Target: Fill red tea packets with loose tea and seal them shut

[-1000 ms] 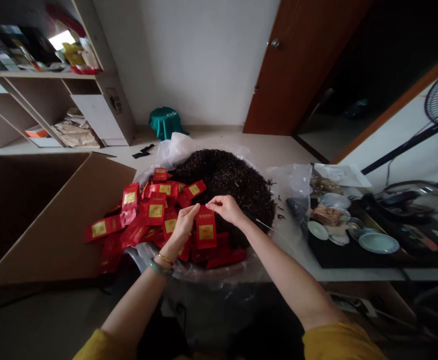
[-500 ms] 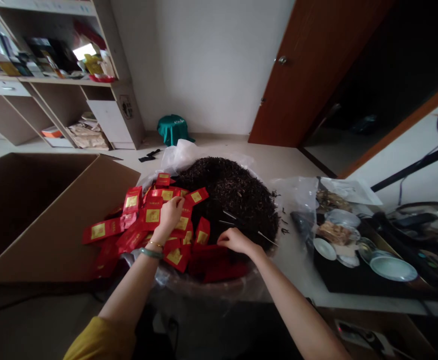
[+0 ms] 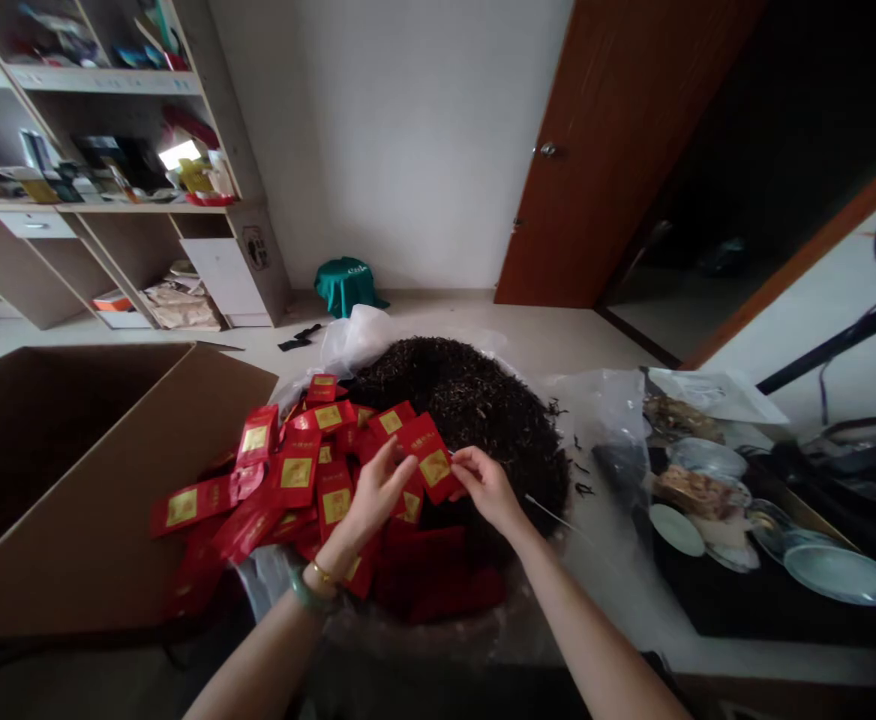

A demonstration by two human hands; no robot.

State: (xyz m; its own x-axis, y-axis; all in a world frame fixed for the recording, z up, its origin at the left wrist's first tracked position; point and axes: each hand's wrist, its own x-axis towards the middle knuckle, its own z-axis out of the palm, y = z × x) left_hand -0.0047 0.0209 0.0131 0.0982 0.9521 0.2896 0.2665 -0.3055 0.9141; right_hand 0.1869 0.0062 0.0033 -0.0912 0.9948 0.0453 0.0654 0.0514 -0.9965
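Note:
A red packet with a gold square (image 3: 435, 468) is up over the heap of dark loose tea leaves (image 3: 475, 400). My right hand (image 3: 489, 492) pinches its right edge between thumb and fingers. Close to the packet's left edge is my left hand (image 3: 374, 495), thumb and fingers apart; whether the thumb touches the packet I cannot tell. Several more red packets (image 3: 297, 472) lie piled on the heap's left side, partly under my left wrist. Dark red packets (image 3: 438, 575) lie face down at the near side.
Clear plastic sheeting (image 3: 363, 335) lines the round container. A large cardboard box (image 3: 108, 530) stands open at the left. On the right, a black tray (image 3: 715, 600) bears dishes (image 3: 843, 573). A thin white stick (image 3: 550, 512) rests at the heap's right edge. A green-covered stool (image 3: 348, 285) stands by the wall.
My right hand has risen from the dark red packets and now holds a packet upright. My left hand has moved from the pile toward it, fingers opened. The view has tilted up slightly.

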